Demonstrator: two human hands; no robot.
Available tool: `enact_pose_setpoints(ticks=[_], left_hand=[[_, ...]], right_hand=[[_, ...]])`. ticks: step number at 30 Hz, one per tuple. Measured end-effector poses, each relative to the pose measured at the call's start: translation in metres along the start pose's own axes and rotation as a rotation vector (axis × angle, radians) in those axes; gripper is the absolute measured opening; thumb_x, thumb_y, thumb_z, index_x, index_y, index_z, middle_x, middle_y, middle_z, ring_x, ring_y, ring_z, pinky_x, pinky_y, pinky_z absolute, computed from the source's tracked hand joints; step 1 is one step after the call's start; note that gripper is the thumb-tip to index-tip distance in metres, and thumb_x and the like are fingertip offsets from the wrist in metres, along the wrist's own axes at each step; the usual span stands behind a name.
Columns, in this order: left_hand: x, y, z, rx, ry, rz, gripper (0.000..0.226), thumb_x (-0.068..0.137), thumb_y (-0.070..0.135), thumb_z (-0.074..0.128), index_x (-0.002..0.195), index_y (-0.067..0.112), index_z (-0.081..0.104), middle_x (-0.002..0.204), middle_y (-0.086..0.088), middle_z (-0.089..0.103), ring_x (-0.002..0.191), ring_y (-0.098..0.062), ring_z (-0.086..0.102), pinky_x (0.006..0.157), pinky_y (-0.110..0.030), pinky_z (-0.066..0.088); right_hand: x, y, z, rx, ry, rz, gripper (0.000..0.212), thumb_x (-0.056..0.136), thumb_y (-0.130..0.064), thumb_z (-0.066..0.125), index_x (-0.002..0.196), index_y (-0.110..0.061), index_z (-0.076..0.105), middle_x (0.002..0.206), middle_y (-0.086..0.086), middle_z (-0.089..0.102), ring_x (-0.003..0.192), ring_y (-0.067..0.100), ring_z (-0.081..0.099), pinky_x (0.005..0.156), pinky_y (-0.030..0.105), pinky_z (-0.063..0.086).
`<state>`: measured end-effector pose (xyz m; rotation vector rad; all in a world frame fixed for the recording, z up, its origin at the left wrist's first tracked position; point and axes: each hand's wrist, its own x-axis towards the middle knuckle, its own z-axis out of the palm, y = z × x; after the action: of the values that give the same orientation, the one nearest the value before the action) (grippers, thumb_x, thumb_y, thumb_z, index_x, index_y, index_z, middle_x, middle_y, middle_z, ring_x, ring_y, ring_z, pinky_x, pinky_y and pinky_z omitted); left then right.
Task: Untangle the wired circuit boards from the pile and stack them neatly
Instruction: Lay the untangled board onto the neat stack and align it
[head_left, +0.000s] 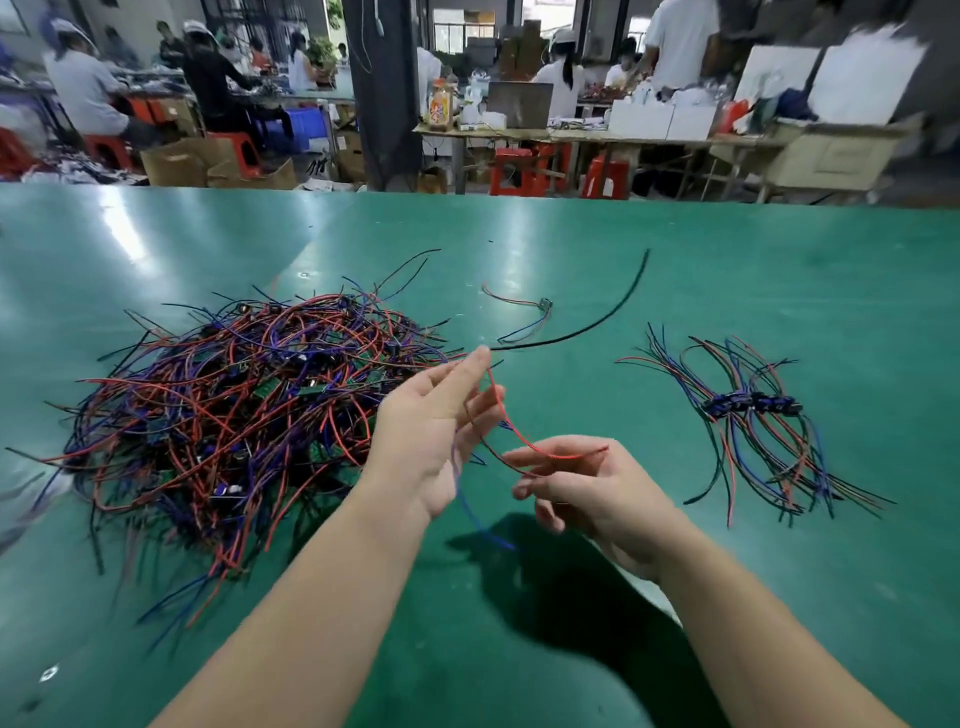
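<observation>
Just right of the pile (234, 405) of tangled red, blue and black wires and small green boards, both hands are raised above the green counter (727, 260). The left hand (431, 436), the closer one to the pile, has its fingers partly curled with the forefinger pointing up. A red wire (519, 439) runs through those fingers, and a blue wire (470, 506) hangs from under them toward the counter. The right hand (602, 493), a little farther from the pile, pinches the other end of the red wire between thumb and forefinger, its other fingers curled. No board can be made out on these wires.

Well to the right of the pile lies a neat stack (750, 405) of boards, their wires fanned out on both sides. Beyond the pile's right edge sits one loose board (544, 306) with its wires, and a long black cable (608, 319) curves past it. Far behind the pile, past the counter's edge, stand red stools (514, 171) by other tables.
</observation>
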<state>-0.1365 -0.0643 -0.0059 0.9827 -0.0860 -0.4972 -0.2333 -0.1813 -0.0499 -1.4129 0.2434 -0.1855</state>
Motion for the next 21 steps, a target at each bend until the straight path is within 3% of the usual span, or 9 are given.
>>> enact_pose_setpoints(ticks=[4, 7, 10, 13, 16, 21], left_hand=[[0.005, -0.008, -0.018, 0.060, 0.063, -0.060, 0.016, 0.083, 0.023, 0.070, 0.078, 0.015, 0.058, 0.057, 0.003, 0.060, 0.044, -0.007, 0.057, 0.042, -0.017, 0.048], [0.007, -0.008, -0.026, 0.195, 0.150, -0.097, 0.023, 0.081, 0.031, 0.074, 0.072, 0.021, 0.055, 0.056, 0.008, 0.055, 0.035, -0.002, 0.041, 0.036, -0.013, 0.039], [0.006, -0.008, -0.028, 0.162, 0.118, -0.144, 0.024, 0.079, 0.026, 0.075, 0.071, 0.020, 0.053, 0.056, 0.008, 0.053, 0.033, -0.001, 0.030, 0.036, -0.010, 0.031], [0.000, -0.011, -0.025, 0.120, 0.016, -0.222, 0.024, 0.072, 0.030, 0.077, 0.078, 0.020, 0.056, 0.059, 0.010, 0.061, 0.033, 0.001, 0.030, 0.038, -0.011, 0.032], [-0.005, -0.015, -0.022, 0.085, -0.074, -0.308, 0.040, 0.056, 0.045, 0.077, 0.083, 0.022, 0.058, 0.067, 0.008, 0.065, 0.032, -0.001, 0.030, 0.036, -0.011, 0.034], [-0.010, -0.019, -0.018, 0.062, -0.117, -0.384, 0.028, 0.068, 0.039, 0.069, 0.082, 0.015, 0.064, 0.066, 0.007, 0.067, 0.033, -0.002, 0.045, 0.037, -0.011, 0.041]], right_hand=[[0.001, -0.003, -0.016, -0.051, -0.005, 0.023, 0.025, 0.080, 0.010, 0.064, 0.079, -0.012, 0.076, 0.071, 0.009, 0.068, 0.050, 0.015, 0.053, 0.048, 0.019, 0.043], [0.001, -0.006, -0.025, -0.205, -0.043, -0.008, 0.025, 0.072, -0.007, 0.079, 0.090, -0.024, 0.077, 0.082, -0.001, 0.072, 0.069, 0.013, 0.061, 0.065, 0.020, 0.051], [0.002, -0.001, -0.020, -0.437, 0.025, -0.080, 0.036, 0.061, -0.030, 0.083, 0.096, -0.034, 0.074, 0.094, -0.011, 0.072, 0.084, 0.007, 0.060, 0.080, 0.024, 0.052], [0.004, 0.005, -0.008, -0.356, -0.026, -0.073, 0.055, 0.063, -0.023, 0.082, 0.114, -0.033, 0.066, 0.094, -0.007, 0.069, 0.076, 0.009, 0.057, 0.074, 0.023, 0.051], [0.004, 0.008, -0.005, -0.273, -0.088, -0.063, 0.072, 0.063, -0.020, 0.085, 0.128, -0.027, 0.055, 0.087, -0.005, 0.069, 0.073, 0.011, 0.056, 0.071, 0.022, 0.049], [0.005, 0.009, -0.001, -0.039, -0.106, -0.112, 0.061, 0.067, -0.006, 0.073, 0.122, -0.028, 0.057, 0.081, -0.001, 0.068, 0.068, 0.010, 0.059, 0.072, 0.020, 0.049]])
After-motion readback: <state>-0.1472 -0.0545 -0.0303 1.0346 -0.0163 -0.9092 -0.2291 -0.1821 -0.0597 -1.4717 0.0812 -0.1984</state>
